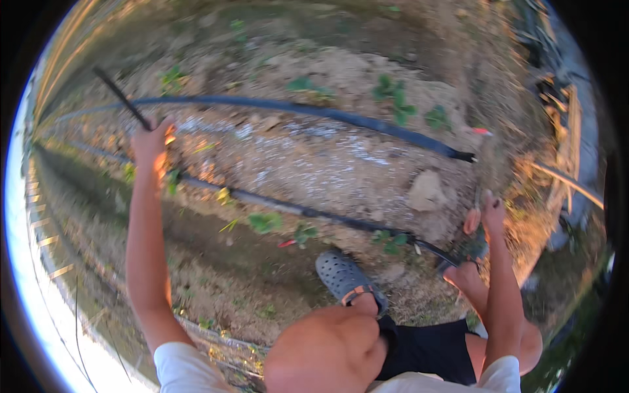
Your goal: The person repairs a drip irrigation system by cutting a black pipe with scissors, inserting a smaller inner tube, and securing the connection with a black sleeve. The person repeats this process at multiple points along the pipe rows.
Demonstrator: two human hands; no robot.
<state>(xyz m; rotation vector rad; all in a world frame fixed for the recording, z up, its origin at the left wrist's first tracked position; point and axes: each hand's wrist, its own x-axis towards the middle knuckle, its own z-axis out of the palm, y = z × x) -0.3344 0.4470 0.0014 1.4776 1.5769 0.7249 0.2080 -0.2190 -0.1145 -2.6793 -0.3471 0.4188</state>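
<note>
My left hand (152,137) is closed around the lower end of a dark, narrow rod or tube (120,97), which slants up and to the left over a soil bed. On the right, my right hand (493,211) is low near the end of the bed, blurred; whether it grips something is unclear. Close beside its fingers is an orange-brown handle (471,221) with a thin part above it. A flat black drip-irrigation hose (295,105) crosses the bed, its end (467,156) above my right hand. A second black hose (295,209) lies along the near side.
Small leafy plants (264,222) grow along both hoses. A pale rock (426,190) lies near the bed's right end. My foot in a grey perforated clog (344,275) stands by the near hose. Wooden boards (570,142) and a stick (570,182) are at the right.
</note>
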